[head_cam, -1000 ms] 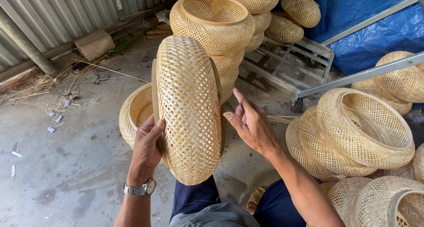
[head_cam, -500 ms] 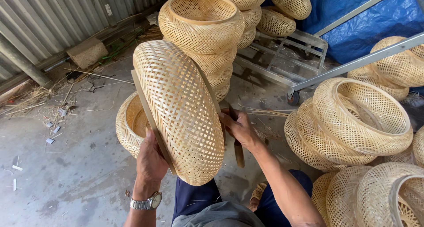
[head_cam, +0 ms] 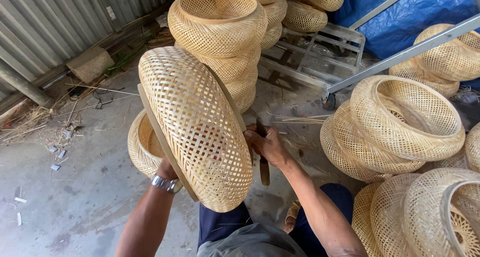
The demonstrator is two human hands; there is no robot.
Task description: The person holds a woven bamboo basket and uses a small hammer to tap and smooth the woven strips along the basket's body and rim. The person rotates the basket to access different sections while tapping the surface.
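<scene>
I hold a round woven bamboo basket (head_cam: pixel 197 124) on its edge in front of me, tilted to the left. My left hand (head_cam: pixel 167 171) supports it from below on the left and is mostly hidden behind the weave; a metal watch shows on that wrist. My right hand (head_cam: pixel 266 144) grips the basket's rim on the right side. A dark knife-like tool (head_cam: pixel 263 157) runs under that hand's fingers; its grip cannot be made out clearly.
Another basket (head_cam: pixel 142 144) lies on the concrete floor behind the held one. A tall stack of baskets (head_cam: pixel 220 34) stands ahead. More baskets (head_cam: pixel 395 122) pile at right, by a metal frame (head_cam: pixel 320 57) and blue tarp (head_cam: pixel 400 12). A corrugated wall (head_cam: pixel 55 22) runs along the left.
The basket has tilted from upright toward the left and come closer. My right hand went from open beside it to gripping its right rim. My left hand slid under it.
</scene>
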